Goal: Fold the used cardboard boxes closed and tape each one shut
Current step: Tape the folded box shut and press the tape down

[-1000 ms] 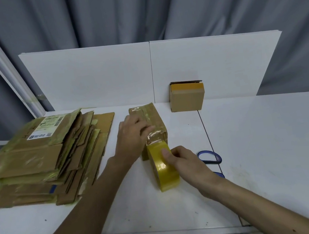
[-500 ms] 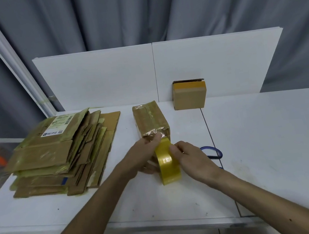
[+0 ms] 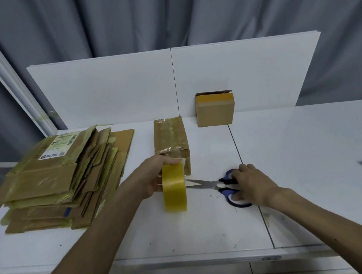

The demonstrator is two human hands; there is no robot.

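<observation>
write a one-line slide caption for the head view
Left hand holds the tape roll upright by the cardboard box while the right hand grips the scissors, blades pointing at the roll.

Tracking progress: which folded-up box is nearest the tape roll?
The long tape-wrapped box in the middle: the left hand holds the tape roll at its near end. The small box stands apart at the back.

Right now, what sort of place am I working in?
Likely a small packing bench: a white worktable holds a stack of flattened used cardboard boxes, a roll of yellow tape and scissors, with grey curtains behind.
</observation>
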